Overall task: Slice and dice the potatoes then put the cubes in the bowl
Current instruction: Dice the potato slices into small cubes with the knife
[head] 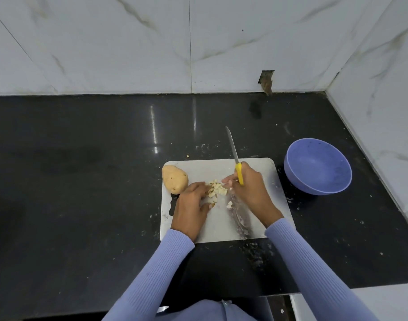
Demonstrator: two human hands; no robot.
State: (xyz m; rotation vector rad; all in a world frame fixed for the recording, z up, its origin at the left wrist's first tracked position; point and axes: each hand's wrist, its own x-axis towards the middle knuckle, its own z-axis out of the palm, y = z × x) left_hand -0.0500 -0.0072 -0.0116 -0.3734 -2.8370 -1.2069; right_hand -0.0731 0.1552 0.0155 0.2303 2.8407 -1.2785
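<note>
Head view: my right hand grips a yellow-handled knife; my left hand cups pale potato cubes on a white cutting board; whole brown potato left, blue plastic bowl right.

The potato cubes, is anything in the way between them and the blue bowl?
Only the right hand with the knife sits between the potato cubes and the blue bowl. Past it, just bare cutting board and black counter.
</note>
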